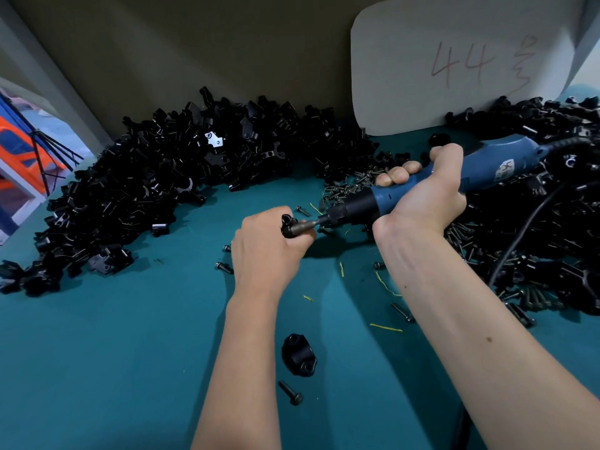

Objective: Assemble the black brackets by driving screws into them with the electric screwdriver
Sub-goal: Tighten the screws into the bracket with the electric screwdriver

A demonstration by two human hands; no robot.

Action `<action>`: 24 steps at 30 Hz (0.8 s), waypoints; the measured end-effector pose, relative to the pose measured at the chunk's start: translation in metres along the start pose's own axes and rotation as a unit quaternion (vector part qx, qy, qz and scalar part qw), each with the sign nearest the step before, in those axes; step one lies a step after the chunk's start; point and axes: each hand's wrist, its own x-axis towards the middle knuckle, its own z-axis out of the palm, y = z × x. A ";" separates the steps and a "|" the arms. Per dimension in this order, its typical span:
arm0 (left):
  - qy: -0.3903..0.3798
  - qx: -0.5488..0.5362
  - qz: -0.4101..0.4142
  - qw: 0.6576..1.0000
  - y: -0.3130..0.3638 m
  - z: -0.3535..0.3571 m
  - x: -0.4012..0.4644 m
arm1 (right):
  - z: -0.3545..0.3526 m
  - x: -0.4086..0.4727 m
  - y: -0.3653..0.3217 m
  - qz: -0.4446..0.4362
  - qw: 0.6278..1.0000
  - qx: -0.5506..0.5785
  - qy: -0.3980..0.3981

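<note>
The right hand (pixel 425 203) is wrapping its fingers tight around the blue plastic electric screwdriver (pixel 431 186), whose long axis is running from upper right down to lower left, its steel bit (pixel 305 225) pointing left into the glossy black bracket (pixel 290 226) that the left hand (pixel 266 251) is clenching. Just below that grip, toward the person, one rounded two-holed bracket piece (pixel 298 355) and one dark flanged screw (pixel 290 393) are lying on the teal mat (pixel 113 352), while heaps of black brackets (pixel 168 170) are crowding beyond.

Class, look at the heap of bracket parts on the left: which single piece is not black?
The pale, silvery-white bracket piece near the top middle of the left heap. It shows round holes and stands out brightly; every piece around it is black.
</note>
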 end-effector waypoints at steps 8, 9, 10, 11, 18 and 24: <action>-0.012 0.014 -0.002 1.000 0.003 0.003 0.001 | -0.001 0.002 -0.002 -0.002 1.000 0.003 0.008; -0.013 0.015 -0.001 1.000 0.003 0.003 0.001 | -0.001 0.003 -0.002 -0.002 1.000 0.003 0.008; -0.014 0.017 -0.001 1.000 0.003 0.003 0.001 | -0.002 0.003 -0.002 -0.002 1.000 0.003 0.009; -0.015 0.019 -0.001 1.000 0.003 0.003 0.001 | -0.002 0.003 -0.001 -0.001 1.000 0.002 0.009; -0.023 0.018 0.001 1.000 0.004 0.002 0.002 | -0.001 0.004 -0.002 -0.004 1.000 -0.003 0.013; -0.032 -0.023 0.015 0.999 0.009 0.002 0.000 | 0.001 0.007 -0.011 -0.004 1.000 -0.007 0.001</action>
